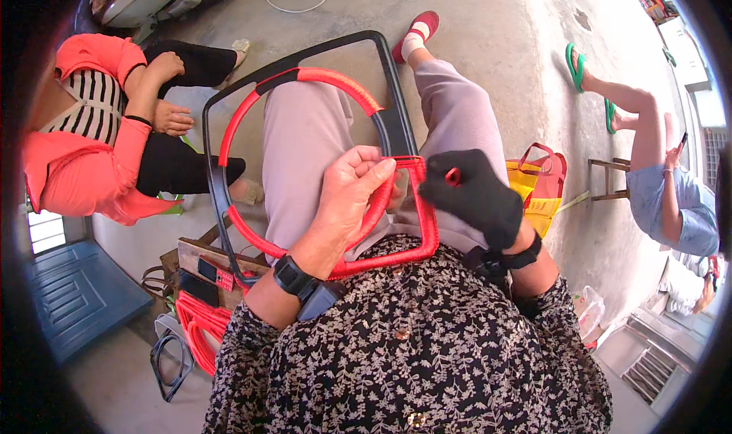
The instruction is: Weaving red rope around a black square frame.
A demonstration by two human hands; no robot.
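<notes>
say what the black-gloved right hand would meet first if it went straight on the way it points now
The right hand would probably meet the red-wrapped side of the black rectangular frame; depth is unclear, so they may already touch.

Pinches the partly red-wrapped frame (397, 121) with the bare left hand (349, 194). Holds something red (453, 177) in the black-gloved right hand (479, 199), just right. Includes red bundle (200, 327), near left.

We cannot identify the small red patch (453, 177) at the right hand (476, 199); the upper edge cuts off the vehicle (145, 1).
</notes>
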